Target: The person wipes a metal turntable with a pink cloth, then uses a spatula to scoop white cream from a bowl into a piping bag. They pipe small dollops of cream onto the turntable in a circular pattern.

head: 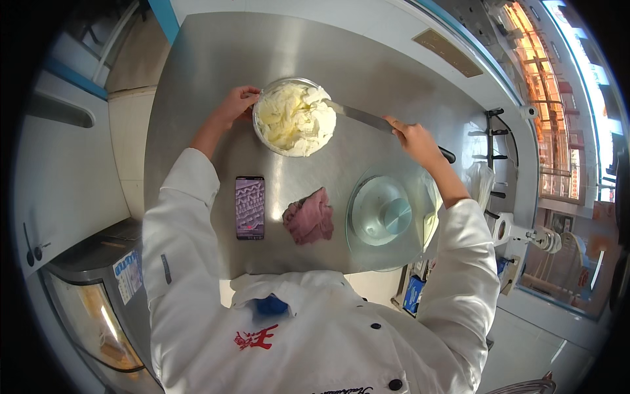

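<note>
A round bowl [259, 137] filled with pale yellow and white whipped cream [300, 120] stands on the steel worktable. My left hand [239, 105] grips the bowl's rim on its left side. In my right hand [416, 140] is a long palette knife [362, 116], its black handle running under my palm and out behind. The blade's tip sits in the cream at the bowl's upper right. Nearer my body, a crumpled pink cloth [310, 216] lies between a smartphone [249, 209] with a lit screen and a round glass turntable [357, 241].
A clear plastic piping bag [431, 212] with pale contents rests over the turntable's right edge. Black-handled tools hang on a wall rack [490, 143] at the right. The steel worktable [211, 54] ends close to my body. A dark glass-fronted appliance [93, 305] stands at lower left.
</note>
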Demonstrator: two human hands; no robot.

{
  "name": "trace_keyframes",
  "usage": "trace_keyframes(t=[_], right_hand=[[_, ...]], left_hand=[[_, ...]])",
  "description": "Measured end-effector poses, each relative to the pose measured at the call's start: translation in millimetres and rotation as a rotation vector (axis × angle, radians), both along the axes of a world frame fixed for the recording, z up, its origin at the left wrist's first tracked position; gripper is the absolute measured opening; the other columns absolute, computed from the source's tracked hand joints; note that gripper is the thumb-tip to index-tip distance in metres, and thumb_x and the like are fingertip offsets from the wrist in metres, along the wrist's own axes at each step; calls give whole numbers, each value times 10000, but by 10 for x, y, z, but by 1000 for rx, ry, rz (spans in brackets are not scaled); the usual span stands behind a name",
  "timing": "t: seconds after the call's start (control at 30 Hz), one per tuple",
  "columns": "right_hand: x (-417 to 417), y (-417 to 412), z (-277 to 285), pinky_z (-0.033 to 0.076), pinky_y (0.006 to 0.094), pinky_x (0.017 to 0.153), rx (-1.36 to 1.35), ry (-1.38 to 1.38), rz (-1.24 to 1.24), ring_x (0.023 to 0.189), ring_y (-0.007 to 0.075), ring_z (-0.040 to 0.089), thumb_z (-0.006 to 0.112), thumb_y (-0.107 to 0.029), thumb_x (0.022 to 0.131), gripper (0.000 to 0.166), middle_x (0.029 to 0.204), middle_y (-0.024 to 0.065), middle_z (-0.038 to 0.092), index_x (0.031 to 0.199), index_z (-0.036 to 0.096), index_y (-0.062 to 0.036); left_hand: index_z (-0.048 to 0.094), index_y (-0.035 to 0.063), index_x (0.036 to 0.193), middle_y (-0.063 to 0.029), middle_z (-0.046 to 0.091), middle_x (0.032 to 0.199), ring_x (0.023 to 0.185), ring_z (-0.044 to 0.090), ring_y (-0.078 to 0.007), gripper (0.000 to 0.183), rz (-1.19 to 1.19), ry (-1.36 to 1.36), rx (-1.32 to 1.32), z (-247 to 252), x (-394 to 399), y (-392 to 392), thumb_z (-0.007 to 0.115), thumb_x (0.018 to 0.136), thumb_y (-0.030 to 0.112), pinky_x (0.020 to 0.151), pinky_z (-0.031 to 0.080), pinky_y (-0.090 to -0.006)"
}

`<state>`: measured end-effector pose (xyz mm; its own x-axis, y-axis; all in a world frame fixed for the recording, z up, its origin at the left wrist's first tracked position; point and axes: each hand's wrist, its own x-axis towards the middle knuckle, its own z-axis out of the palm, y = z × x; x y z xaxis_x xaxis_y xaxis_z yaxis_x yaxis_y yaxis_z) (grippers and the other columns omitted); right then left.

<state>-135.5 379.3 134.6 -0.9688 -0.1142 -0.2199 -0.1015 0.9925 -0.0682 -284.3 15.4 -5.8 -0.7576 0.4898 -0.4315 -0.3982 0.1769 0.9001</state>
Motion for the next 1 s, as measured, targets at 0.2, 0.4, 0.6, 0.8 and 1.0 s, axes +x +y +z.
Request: trace_keyframes(t=[0.2,0.4,0.6,0.8,1.0], right_hand=[[393,-76,13,474,423,625,-109,-52,-74,678,352,571,478,-104,828,366,751,167,601,1180,485,-204],[725,-311,61,464,425,652,-196,-117,-133,704,365,562,470,-105,835,349,776,182,597,1181,482,-155],[1058,-514,-140,448,418,636,-318,-113,-163,711,364,562,468,-93,836,350,791,206,584,1184,475,-122],[1208,-780,-58,370,294,467,-976,-540,-661,465,115,468,487,-83,853,403,572,109,505,1249,412,-88],[1344,-923,-242,422,314,502,-547,18,-396,555,216,507,462,30,769,585,674,143,497,1314,324,-132]], left_hand=[[434,18,1110,-84,551,935,699,598,-155,331,27,-3,-60,11,149,42,468,867,241,610,526,-317],[399,-1,1116,-122,535,950,691,602,-208,336,108,-68,-43,78,407,50,453,867,217,596,532,-348],[359,-16,1105,-149,536,913,667,604,-232,331,222,-174,42,149,708,130,458,857,180,582,539,-358],[343,-9,1092,-154,533,894,674,604,-238,325,225,-214,145,67,815,136,459,863,189,595,542,-361],[337,14,1091,-137,528,881,696,591,-215,310,265,-202,189,48,888,177,442,876,211,596,539,-357]])
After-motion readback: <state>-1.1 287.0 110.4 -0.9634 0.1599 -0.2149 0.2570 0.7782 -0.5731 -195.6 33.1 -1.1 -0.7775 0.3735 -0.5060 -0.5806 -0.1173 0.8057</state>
